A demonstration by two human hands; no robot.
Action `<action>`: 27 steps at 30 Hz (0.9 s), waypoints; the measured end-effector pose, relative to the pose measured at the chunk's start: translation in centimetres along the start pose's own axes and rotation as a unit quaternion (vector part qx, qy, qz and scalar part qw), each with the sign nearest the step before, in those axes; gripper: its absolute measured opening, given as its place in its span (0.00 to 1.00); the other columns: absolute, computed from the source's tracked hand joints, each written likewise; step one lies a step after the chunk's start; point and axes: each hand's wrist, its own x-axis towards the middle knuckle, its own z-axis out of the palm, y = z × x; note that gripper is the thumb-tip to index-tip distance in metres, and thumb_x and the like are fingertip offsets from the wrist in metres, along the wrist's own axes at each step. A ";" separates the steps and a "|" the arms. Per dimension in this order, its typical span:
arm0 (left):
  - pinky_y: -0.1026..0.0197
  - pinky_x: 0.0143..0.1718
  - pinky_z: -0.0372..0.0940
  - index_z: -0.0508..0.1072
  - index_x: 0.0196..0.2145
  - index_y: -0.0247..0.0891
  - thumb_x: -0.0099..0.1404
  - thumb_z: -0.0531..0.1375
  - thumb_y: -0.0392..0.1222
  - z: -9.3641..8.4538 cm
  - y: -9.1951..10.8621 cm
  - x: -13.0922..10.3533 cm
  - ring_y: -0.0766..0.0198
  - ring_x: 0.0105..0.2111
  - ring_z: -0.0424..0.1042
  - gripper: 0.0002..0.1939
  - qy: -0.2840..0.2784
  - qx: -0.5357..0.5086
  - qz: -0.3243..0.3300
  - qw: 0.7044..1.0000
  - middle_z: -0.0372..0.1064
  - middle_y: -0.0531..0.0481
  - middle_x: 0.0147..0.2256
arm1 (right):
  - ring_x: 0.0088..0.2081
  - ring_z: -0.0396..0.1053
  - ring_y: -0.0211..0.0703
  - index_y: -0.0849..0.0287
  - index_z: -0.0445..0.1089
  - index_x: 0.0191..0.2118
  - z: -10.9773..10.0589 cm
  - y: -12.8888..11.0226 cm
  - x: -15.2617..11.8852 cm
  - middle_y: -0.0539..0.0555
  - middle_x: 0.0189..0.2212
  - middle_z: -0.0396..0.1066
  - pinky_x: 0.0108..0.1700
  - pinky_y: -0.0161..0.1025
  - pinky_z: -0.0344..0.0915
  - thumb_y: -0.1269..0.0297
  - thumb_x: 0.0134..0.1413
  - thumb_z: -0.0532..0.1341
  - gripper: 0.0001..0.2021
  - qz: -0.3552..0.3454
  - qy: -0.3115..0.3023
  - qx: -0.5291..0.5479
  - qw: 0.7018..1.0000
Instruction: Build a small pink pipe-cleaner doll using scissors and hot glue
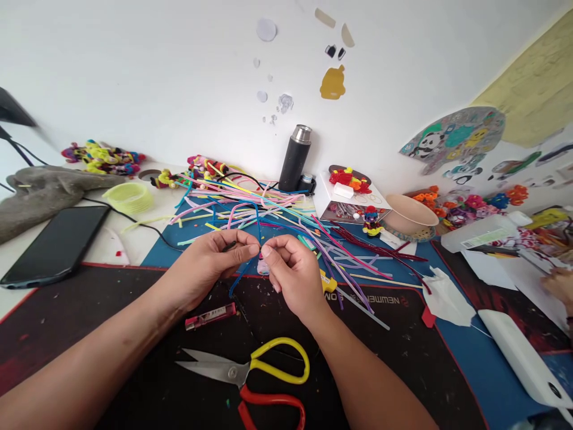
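Note:
My left hand and my right hand meet over the near edge of the pile, fingertips almost touching. Both are closed in a pinch at a thin blue pipe cleaner, which arches up behind the fingers. Its lower part hangs below my left fingers. The exact pinch points are partly hidden by the fingers. Below the hands, a pink lighter lies on the black mat. Nearer to me rest scissors with one yellow and one red handle, blades parted and pointing left.
Many coloured pipe cleaners spread behind my hands. A black thermos stands by the wall. A phone lies left; a white box, a bowl and a white device are right. Another person's hand shows at the right edge.

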 end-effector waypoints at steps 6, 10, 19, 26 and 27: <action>0.65 0.25 0.54 0.84 0.33 0.39 0.56 0.79 0.52 0.0 0.2 -0.1 0.68 0.25 0.60 0.16 0.016 0.066 0.047 0.997 0.73 0.53 0.28 | 0.16 0.55 0.31 0.56 0.71 0.38 -0.1 0.1 0.0 0.41 0.17 0.63 0.19 0.33 0.50 0.42 0.61 0.72 0.22 0.009 -0.003 -0.004 1.000; 0.63 0.34 0.64 0.85 0.32 0.40 0.56 0.79 0.50 0.3 0.8 -0.4 0.62 0.32 0.70 0.14 0.011 0.098 0.072 0.993 0.77 0.49 0.31 | 0.16 0.55 0.31 0.56 0.72 0.37 -0.1 0.1 0.1 0.41 0.17 0.63 0.18 0.33 0.50 0.43 0.60 0.72 0.21 0.008 -0.003 -0.002 1.000; 0.64 0.21 0.43 0.81 0.31 0.37 0.52 0.80 0.52 0.3 0.4 0.0 0.72 0.20 0.49 0.19 0.023 0.010 0.007 1.000 0.64 0.57 0.23 | 0.15 0.54 0.32 0.56 0.73 0.38 0.1 0.2 0.1 0.40 0.17 0.61 0.18 0.33 0.52 0.43 0.62 0.71 0.20 -0.004 -0.014 0.023 1.000; 0.65 0.20 0.39 0.78 0.28 0.36 0.44 0.81 0.46 0.8 1.2 -0.1 0.74 0.19 0.41 0.21 0.024 -0.055 -0.032 0.998 0.52 0.63 0.18 | 0.18 0.58 0.34 0.55 0.75 0.43 -0.3 0.2 0.0 0.42 0.19 0.63 0.22 0.34 0.55 0.46 0.66 0.70 0.17 -0.046 0.018 -0.039 0.998; 0.65 0.20 0.38 0.78 0.28 0.36 0.44 0.81 0.47 0.8 1.2 -0.1 0.74 0.19 0.41 0.21 0.024 -0.055 -0.035 0.998 0.52 0.63 0.17 | 0.19 0.59 0.34 0.55 0.76 0.43 -0.3 0.3 0.0 0.42 0.19 0.64 0.22 0.34 0.55 0.47 0.66 0.70 0.16 -0.051 0.023 -0.053 0.997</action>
